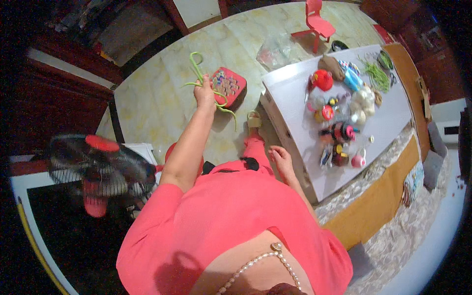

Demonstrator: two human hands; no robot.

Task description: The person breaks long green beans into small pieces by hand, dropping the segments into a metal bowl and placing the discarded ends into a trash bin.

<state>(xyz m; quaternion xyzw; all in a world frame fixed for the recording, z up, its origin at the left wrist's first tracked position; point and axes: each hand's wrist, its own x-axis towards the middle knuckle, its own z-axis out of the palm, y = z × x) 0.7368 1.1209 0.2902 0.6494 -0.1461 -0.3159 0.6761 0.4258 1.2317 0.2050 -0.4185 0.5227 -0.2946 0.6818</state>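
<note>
Several long green beans (197,68) are gripped in my left hand (205,95), their ends curling out on both sides. That hand is held out over the floor, beside a red plastic stool (241,83) with a patterned top. My right hand (282,160) hangs empty beside the near left edge of a white-topped table (291,88), its fingers loosely bent and apart. More long green beans (378,75) lie in a heap at the table's far right, near a dark bowl (385,60) with green pieces in it.
Bottles and jars (337,131), garlic bulbs (363,103) and a red round container (322,80) crowd the table. A fan (103,166) stands at my left. Beyond the table are a red child's chair (319,24) and a clear plastic bag (274,53). A covered bench (372,202) lies right.
</note>
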